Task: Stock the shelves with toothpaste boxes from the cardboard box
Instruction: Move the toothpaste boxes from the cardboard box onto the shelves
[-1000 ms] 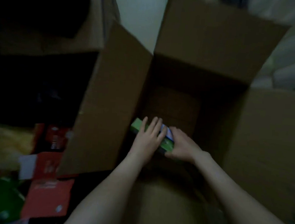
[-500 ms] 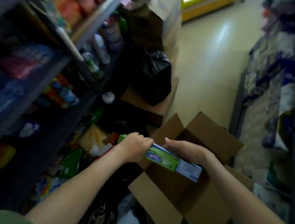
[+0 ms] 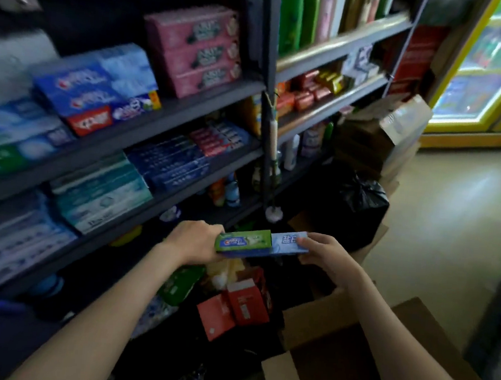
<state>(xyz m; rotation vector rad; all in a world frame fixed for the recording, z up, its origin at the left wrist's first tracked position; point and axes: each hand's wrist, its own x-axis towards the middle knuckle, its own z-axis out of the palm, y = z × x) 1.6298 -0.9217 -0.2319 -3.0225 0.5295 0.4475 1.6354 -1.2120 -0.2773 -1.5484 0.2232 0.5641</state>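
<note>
Fingers (image 3: 307, 242) of the right hand (image 3: 326, 257) pinch the pale-blue toothpaste box (image 3: 288, 243), while the left hand (image 3: 195, 239) grips the glossy green toothpaste box (image 3: 243, 240) lying against it. Both are slim printed cartons, held mid-air at centre, lifted clear of the brown corrugated cardboard box (image 3: 322, 326) at five o'clock. Dark shelves (image 3: 171, 113) from nine to twelve o'clock carry full rows. By my reckoning, this pair is not yet placed.

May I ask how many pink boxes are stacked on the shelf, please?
3, in one stack: top pink box, middle pink box, bottom pink box; more may hide behind.
</note>
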